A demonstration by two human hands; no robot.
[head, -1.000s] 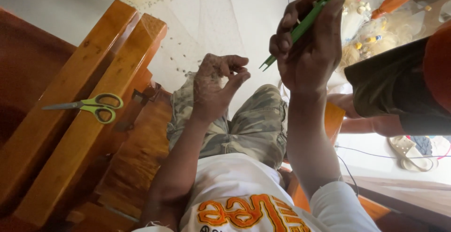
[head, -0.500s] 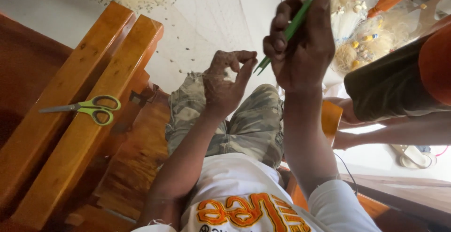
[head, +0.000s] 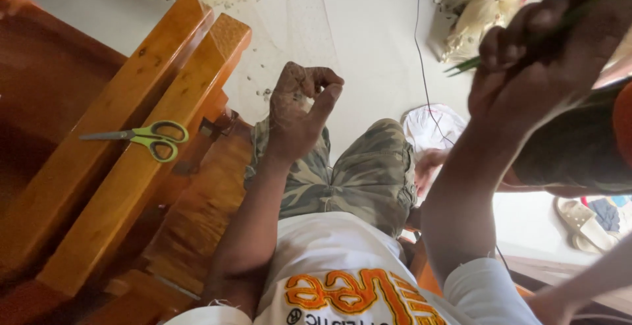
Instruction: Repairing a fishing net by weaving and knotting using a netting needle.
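Head view, looking down along the person's own body: left hand (head: 299,111) raised over the lap, fingers curled in, thumb and forefinger tips nearly meeting in a narrow pinch. A fine pale net (head: 309,28) hangs in front of it, so it seems to be nipping a mesh strand there; the strand itself is too thin to confirm. Right hand (head: 546,52) is higher, upper right, close to the lens and blurred, fist wrapped tight around a slim green tool (head: 471,65); only its pointed end pokes out left of the knuckles (rest hidden in the fist). The two hands are well apart, net spanning between them and up toward the top edge. Lower frame: camouflage shorts (head: 355,173) and a white shirt with orange lettering (head: 342,272). Left side: wooden bench arm (head: 112,167), two parallel orange-brown rails running diagonally; green-handled scissors (head: 141,135) lie flat across the nearer rails, blades pointing left, untouched, well clear of the left hand. Pale floor (head: 368,48) behind the net, with a thin black cable (head: 421,68) running down it. Top right: a bundle of cream-coloured fibre (head: 477,9) on the floor. Right edge: part of another person in a dark sleeve (head: 579,154), and a sandal (head: 579,219) below that.
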